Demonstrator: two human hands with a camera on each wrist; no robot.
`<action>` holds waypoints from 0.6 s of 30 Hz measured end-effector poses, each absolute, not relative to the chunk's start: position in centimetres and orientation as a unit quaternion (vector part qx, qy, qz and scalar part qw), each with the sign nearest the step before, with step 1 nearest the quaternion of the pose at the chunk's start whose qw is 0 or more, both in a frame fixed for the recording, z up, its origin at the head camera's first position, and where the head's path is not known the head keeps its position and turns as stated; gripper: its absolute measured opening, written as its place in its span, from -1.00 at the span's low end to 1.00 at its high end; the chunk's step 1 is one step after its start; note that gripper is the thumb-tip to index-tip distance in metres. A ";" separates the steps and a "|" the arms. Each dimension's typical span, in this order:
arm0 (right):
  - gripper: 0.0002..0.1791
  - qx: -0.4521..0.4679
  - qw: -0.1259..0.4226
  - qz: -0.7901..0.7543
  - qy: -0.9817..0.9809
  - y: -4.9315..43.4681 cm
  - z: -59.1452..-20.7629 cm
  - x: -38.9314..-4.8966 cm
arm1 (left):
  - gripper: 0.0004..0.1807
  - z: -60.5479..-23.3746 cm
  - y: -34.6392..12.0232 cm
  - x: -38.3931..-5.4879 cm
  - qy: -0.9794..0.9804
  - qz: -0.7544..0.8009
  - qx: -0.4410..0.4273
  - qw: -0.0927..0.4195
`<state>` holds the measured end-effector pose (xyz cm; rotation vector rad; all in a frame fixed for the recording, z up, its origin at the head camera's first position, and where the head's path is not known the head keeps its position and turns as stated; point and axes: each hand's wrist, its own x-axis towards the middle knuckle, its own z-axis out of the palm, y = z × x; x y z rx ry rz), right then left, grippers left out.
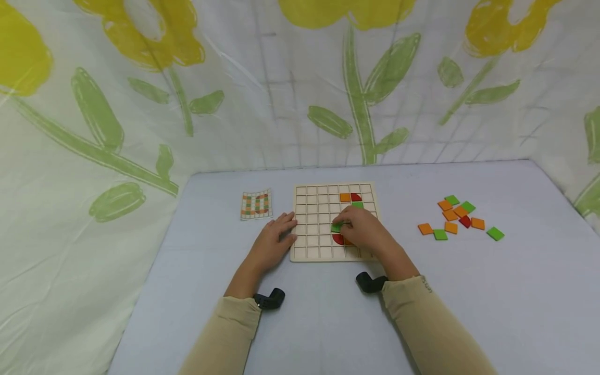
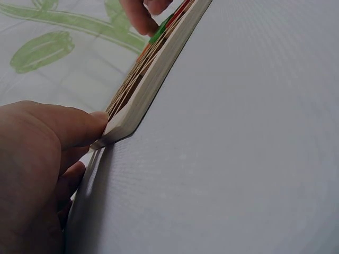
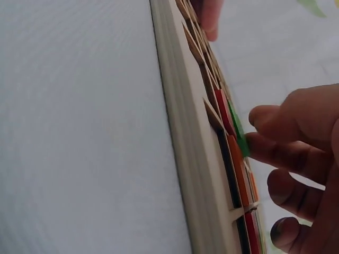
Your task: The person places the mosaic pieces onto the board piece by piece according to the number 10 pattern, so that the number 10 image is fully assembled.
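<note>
Beige sleeves (image 1: 220, 333) come in from the person's side of the counter (image 1: 314, 323), forearms slanting inward to the board (image 1: 311, 229). The left hand (image 1: 272, 241) lies low along the board's left side, its grip loose and open, fingers spread and fingertips at the wooden edge. I'd say it is there to keep the board from sliding while the other hand works.

That right hand (image 1: 363, 227) arches over the squares, wrist raised, fingers bent downward. A fingertip touches a green tile (image 1: 336, 228), which sits tilted at the square just beyond a red tile (image 1: 338, 239), one end raised. Whether the thumb closes this grip into a pinch or a finger merely presses, I can't tell from here.

Farther up the board, more tiles fill squares near the right side. Loose tiles (image 1: 450, 214) are scattered to the right, probably so the right hand can reach them without crossing the board. A patterned card (image 1: 256, 204) lies left of the board, beyond the left hand, presumably where the pattern can be glanced at without being covered.
</note>
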<state>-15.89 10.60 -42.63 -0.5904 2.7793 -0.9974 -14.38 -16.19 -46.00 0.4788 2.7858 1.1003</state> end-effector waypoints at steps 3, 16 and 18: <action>-0.80 -0.206 0.061 -0.327 0.921 10.5 -42.7 -15.9 | -0.51 -45.9 -16.2 -14.4 0.918 0.359 0.157 0.055; -0.83 -0.191 0.045 -0.309 0.931 10.6 -43.1 -16.1 | -0.51 -45.9 -16.2 -14.3 0.916 0.365 0.162 0.047; -0.83 -0.191 0.043 -0.308 0.931 10.7 -43.1 -16.1 | -0.50 -46.0 -16.2 -14.4 0.916 0.365 0.162 0.048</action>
